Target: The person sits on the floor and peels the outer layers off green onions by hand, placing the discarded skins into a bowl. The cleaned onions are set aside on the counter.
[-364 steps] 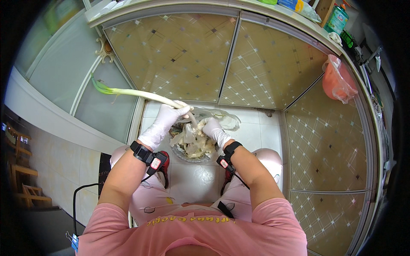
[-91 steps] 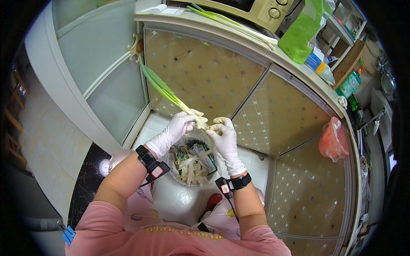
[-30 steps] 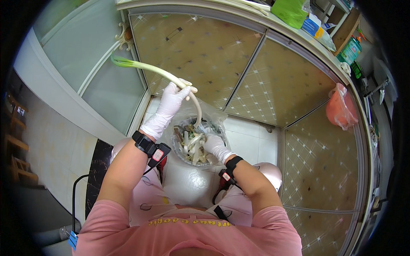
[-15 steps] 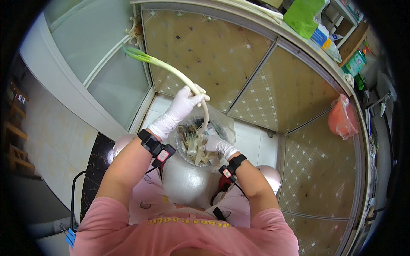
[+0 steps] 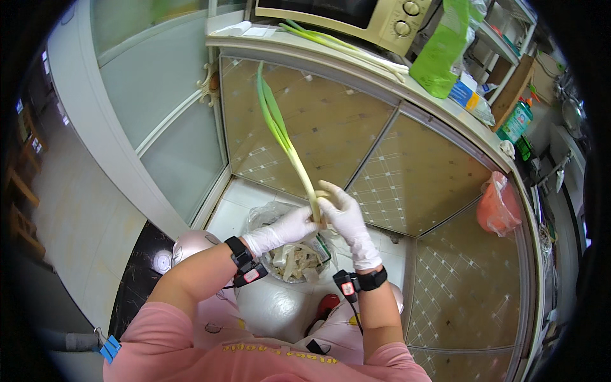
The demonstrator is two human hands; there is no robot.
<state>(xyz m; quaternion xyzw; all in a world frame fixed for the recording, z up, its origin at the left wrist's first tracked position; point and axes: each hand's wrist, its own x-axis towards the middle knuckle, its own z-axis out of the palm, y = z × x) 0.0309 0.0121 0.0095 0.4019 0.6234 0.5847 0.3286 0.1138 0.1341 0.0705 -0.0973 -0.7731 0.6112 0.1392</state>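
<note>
A long green onion [image 5: 296, 164] stands tilted in front of me, its green leaves up and to the left, its white lower end between my hands. My left hand [image 5: 284, 232], in a white glove, is closed around the bottom end. My right hand [image 5: 347, 224], also gloved, pinches the stalk just above from the right, with its index finger partly extended; the exact fingertip contact is partly hidden. Below my hands a round bin with a clear plastic liner [image 5: 259, 216] holds pale peelings [image 5: 294, 262] and other scraps.
Brown patterned cabinets [image 5: 305, 121] curve round ahead and right. On the counter lie more green onions [image 5: 347, 48], by a microwave [image 5: 388, 19] and a green bag [image 5: 439, 57]. A red plastic bag [image 5: 498, 205] hangs at right. A glass door [image 5: 184, 146] stands left.
My right hand has risen from the bin to the stalk. My left hand has moved down to the onion's lower end, and the onion now stands more upright. The view has tilted up.
</note>
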